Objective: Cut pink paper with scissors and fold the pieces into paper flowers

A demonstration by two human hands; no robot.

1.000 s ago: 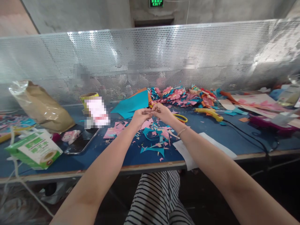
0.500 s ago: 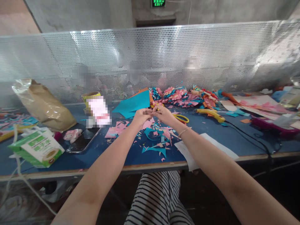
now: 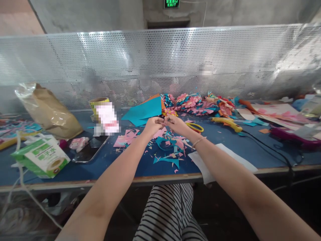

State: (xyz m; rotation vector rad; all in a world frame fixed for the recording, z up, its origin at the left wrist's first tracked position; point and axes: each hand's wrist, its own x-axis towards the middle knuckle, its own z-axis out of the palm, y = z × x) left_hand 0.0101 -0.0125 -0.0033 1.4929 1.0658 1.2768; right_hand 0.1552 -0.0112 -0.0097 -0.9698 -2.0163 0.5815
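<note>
A long blue table (image 3: 144, 169) with a pale near edge stretches before me. Along its far edge lies a heap of pink, turquoise and red paper flowers (image 3: 193, 102), with flat turquoise paper sheets (image 3: 142, 112) to the left. My left hand (image 3: 153, 126) and right hand (image 3: 177, 125) meet over the table's middle, fingers curled nearly closed, tips together; I cannot tell what, if anything, they pinch. Small pink and turquoise paper scraps (image 3: 159, 143) lie below, toward the near edge.

Paper scraps (image 3: 180, 143) and turquoise sheets (image 3: 145, 110) look matt, the perforated screen (image 3: 160, 50) shiny metal, the phone (image 3: 90, 151) glossy, the concrete wall (image 3: 100, 15) rough.
</note>
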